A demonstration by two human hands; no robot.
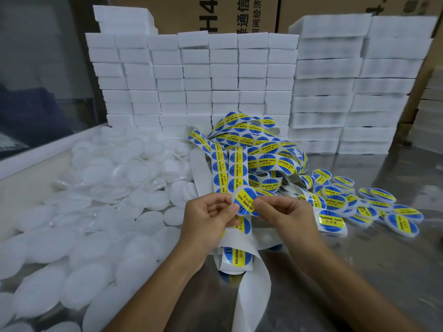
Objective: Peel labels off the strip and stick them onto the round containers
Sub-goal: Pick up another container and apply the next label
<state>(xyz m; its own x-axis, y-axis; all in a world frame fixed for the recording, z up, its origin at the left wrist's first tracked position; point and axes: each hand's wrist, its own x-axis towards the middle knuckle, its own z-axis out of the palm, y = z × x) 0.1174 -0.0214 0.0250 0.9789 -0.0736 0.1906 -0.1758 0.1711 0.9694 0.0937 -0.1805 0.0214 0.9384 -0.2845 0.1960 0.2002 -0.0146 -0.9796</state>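
Item: label (245,204), round, blue and yellow; we pinch it between our left hand (208,220) and right hand (285,215), each grip closed on one edge, above the strip (239,238) that trails down over the tabletop (359,271)
Item: loose strip pile (259,149), tangled, behind the hands
Item: blank containers (100,188), white, heaped at left
Item: labelled containers (374,207), lying at right
Item: white boxes (199,80), stacked at the back
Step in hand, as we judge it: label seems lifted off its backing, not yet stuck
Next move calls for a blank container from the left heap, label centred and pressed flat
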